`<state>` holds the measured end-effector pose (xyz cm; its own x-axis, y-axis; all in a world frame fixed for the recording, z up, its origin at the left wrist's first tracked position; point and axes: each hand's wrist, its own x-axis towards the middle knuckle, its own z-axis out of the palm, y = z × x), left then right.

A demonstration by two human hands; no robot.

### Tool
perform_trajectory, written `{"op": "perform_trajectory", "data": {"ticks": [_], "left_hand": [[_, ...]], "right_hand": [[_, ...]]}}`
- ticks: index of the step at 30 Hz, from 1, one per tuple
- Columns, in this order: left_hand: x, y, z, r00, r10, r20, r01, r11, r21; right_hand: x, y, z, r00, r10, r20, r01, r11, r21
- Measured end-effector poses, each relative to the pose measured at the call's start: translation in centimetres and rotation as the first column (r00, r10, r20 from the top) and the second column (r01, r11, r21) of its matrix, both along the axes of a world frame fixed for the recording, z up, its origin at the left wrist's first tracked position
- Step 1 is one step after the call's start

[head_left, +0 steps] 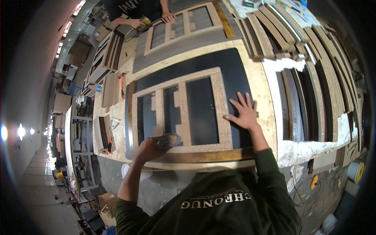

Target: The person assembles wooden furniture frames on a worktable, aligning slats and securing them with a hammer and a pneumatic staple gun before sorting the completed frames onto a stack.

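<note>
In front of me a light wooden frame (184, 113) with upright slats lies on a black board (199, 62). My left hand (150, 150) is closed round a hand-held power tool (167, 141), dark with a yellow patch, over the frame's near left part. Motion blurs the tool, so its exact kind is unclear. My right hand (246, 114) rests with spread fingers on the board's right margin, its thumb at the frame's right rail. A brown wooden strip (203, 155) runs along the board's near edge.
Across the table a co-worker's hands (168, 17) are at a second wooden frame (182, 27). Stacks of wooden strips (309, 102) cover the right side. An orange-handled hammer (122, 86) and an orange knife (109, 146) lie at left. A bucket (355, 171) stands at lower right.
</note>
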<state>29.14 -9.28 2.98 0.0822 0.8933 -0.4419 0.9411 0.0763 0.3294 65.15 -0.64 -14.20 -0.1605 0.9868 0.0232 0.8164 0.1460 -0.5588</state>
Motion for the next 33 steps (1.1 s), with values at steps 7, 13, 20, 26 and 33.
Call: {"op": "perform_trajectory", "data": {"ticks": [7,13,20,26,33], "left_hand": [[-16.8,3.5,4.0,0.996,0.090,-0.007,-0.086,0.965,0.247],[-26.8,10.1,6.7,1.000,-0.026,0.012,0.021,0.948,0.317],[-33.0,18.8,3.6,0.999,-0.030,0.012,0.027,0.981,0.192],[-37.5,23.7,-3.4,0.986,-0.082,0.142,0.067,0.992,0.108],[-37.0,26.5,-5.5,0.985,-0.103,0.136,0.094,0.993,0.070]], "right_hand": [[-2.8,0.0,1.1,0.979,-0.187,0.079,0.198,0.965,-0.171],[-6.7,3.3,-0.3,0.890,-0.400,0.220,0.448,0.859,-0.249],[-12.2,4.7,-1.4,0.749,-0.581,0.319,0.625,0.779,-0.049],[-13.8,4.7,-1.0,0.699,-0.604,0.382,0.632,0.772,0.066],[-12.8,4.5,-1.9,0.714,-0.592,0.373,0.585,0.798,0.145]]}}
